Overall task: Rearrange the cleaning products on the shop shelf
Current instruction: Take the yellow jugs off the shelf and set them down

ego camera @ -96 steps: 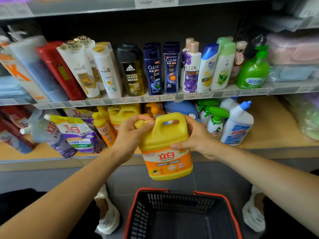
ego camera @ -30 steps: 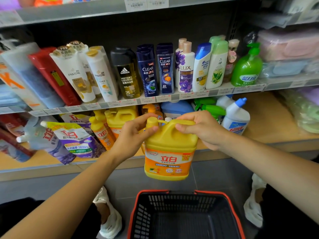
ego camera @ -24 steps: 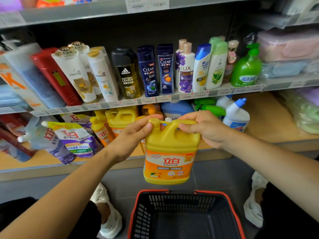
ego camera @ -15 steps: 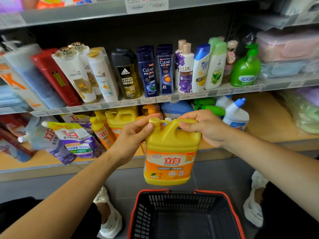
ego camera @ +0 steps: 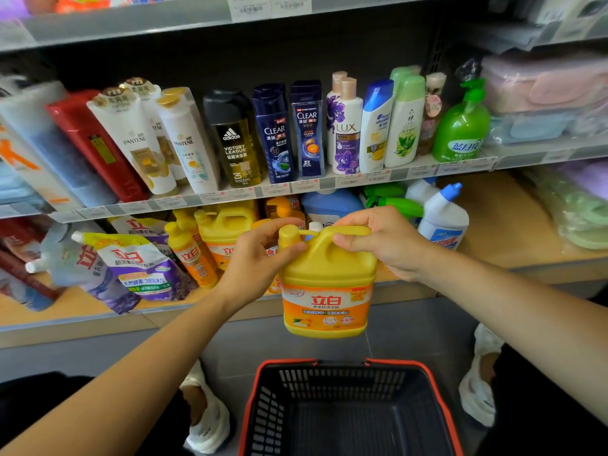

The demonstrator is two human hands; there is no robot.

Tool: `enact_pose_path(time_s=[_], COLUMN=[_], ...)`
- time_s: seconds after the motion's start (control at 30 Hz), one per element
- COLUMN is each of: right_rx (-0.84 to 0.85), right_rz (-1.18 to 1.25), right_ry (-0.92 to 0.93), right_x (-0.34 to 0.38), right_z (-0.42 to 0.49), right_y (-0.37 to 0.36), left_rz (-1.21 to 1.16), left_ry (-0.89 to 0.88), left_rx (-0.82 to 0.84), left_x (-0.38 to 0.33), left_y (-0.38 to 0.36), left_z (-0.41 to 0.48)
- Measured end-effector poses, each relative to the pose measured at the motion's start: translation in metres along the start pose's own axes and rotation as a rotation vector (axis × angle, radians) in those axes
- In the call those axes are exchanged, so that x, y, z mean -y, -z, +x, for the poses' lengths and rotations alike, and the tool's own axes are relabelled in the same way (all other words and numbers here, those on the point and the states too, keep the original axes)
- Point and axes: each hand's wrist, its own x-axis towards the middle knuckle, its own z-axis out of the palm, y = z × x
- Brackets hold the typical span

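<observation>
Big yellow plastic detergent jug (ego camera: pixel 325 291), orange label, hangs upright in air before lower wooden shelf (ego camera: pixel 513 225) edge, above black red-rimmed basket (ego camera: pixel 345 365). Right hand (ego camera: pixel 385 243) curled round top handle, likely bears weight. Left hand (ego camera: pixel 260 258) pinches cap, likely steadies tilt, label facing out.

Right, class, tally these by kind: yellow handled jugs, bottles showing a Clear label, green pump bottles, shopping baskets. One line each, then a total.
Yellow handled jug: 2
Clear-label bottle: 2
Green pump bottle: 1
Shopping basket: 1
Total: 6
</observation>
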Motion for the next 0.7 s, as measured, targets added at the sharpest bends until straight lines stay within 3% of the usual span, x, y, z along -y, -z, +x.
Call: enact_pose_path(time_s=[0.27,0.47,0.7], right_rx=[-0.059,-0.132,-0.217], right_rz=[0.042,0.172,0.208], right_ry=[-0.026,0.0,0.029], right_x=[-0.001,0.012,0.017], right_z=[-0.001,-0.003,-0.003], right_y=[0.009,0.027,0.046], left_rz=[-0.135,0.011,-0.293], left_ry=[0.069,0.324,0.331], left_rx=[0.194,0.445,0.3], left_x=[0.014,0.051,0.049], left_y=[0.006,0.006,-0.002], left_z=[0.001,-0.016,-0.01])
